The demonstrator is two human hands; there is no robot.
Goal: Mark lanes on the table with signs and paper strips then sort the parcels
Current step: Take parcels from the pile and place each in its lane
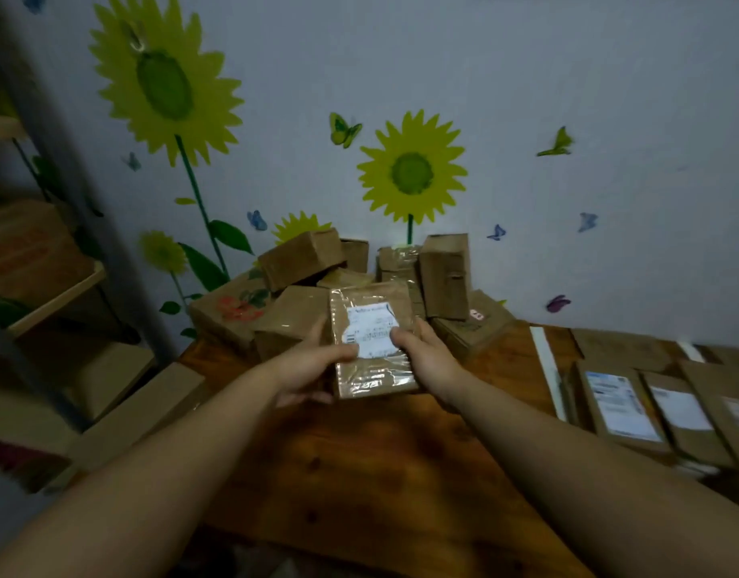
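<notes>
A brown taped parcel (374, 369) with a white label is held above the wooden table (359, 473), label side up. My left hand (307, 369) grips its left edge, thumb on the label. My right hand (426, 356) grips its right edge, thumb on the label too. Behind it a pile of brown cardboard parcels (301, 260) leans against the wall. At the right, a white paper strip (547, 369) runs across the table, with flat labelled parcels (622, 404) laid beyond it.
A metal shelf rack (47, 285) with boxes stands at the left. A flat cardboard piece (138, 415) leans beside the table's left edge. The wall behind carries sunflower and butterfly stickers.
</notes>
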